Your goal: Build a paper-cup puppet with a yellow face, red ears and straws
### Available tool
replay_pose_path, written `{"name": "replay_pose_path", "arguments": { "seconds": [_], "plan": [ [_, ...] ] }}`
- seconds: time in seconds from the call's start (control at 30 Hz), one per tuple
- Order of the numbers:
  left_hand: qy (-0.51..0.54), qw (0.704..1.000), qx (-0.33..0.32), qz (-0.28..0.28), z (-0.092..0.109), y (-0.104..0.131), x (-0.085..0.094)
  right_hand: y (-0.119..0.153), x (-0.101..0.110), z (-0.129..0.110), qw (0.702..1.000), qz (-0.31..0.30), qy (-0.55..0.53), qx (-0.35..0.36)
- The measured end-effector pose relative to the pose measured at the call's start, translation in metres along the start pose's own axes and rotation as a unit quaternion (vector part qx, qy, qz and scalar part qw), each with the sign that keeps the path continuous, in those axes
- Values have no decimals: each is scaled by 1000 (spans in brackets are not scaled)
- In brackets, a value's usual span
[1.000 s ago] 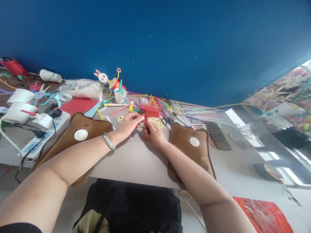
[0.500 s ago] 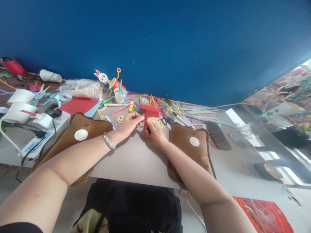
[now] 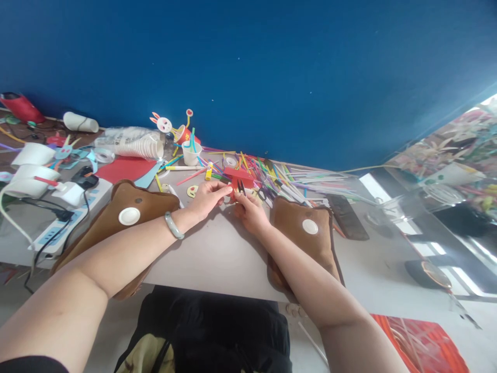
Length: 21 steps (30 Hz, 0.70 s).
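My left hand [image 3: 209,198], with a pale bangle at its wrist, pinches a small piece of red paper [image 3: 233,195] between thumb and forefinger. Close beside it, my right hand [image 3: 251,213] is closed around a pair of scissors [image 3: 241,186]. The dark blades point away from me and stand slightly apart, next to the red piece. The handles are hidden in the fingers. Behind the hands lies a larger red paper [image 3: 244,177]. A round yellow face cutout [image 3: 191,191] is left of my left hand, and a yellow glue stick [image 3: 209,171] stands behind it.
Brown cushions [image 3: 149,204] [image 3: 301,241] lie under or beside both forearms. Coloured straws [image 3: 287,178] spread along the blue wall [image 3: 248,77]. At left are a power strip [image 3: 83,212], stacked paper cups [image 3: 135,145] and a rabbit-faced cup figure [image 3: 164,124]. A dark phone-like slab [image 3: 347,217] lies right.
The scissors blades now show upright above my right hand, which has turned and shifted slightly right. My left hand keeps its pinch on the red piece almost in place.
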<state>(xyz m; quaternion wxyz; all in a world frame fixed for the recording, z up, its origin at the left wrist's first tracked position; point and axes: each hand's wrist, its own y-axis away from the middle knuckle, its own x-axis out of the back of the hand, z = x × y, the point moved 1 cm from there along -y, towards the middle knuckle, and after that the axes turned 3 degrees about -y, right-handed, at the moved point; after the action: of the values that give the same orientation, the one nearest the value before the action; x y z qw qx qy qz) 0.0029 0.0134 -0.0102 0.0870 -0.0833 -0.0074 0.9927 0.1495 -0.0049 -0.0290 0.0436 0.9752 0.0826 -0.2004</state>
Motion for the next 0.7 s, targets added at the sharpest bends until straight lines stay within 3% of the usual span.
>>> {"name": "replay_pose_path", "arguments": {
  "seconds": [0.3,0.5,0.7],
  "plan": [
    [-20,1000,-6,-23,-2,-1,1,0,0,-2,1000,-2,0,-4],
    [23,998,45,-28,7,0,0,-1,3,-6,999,-36,-27,-24],
    [30,984,35,-170,11,0,2,4,4,-14,988,-117,-56,-79]
  ]
}}
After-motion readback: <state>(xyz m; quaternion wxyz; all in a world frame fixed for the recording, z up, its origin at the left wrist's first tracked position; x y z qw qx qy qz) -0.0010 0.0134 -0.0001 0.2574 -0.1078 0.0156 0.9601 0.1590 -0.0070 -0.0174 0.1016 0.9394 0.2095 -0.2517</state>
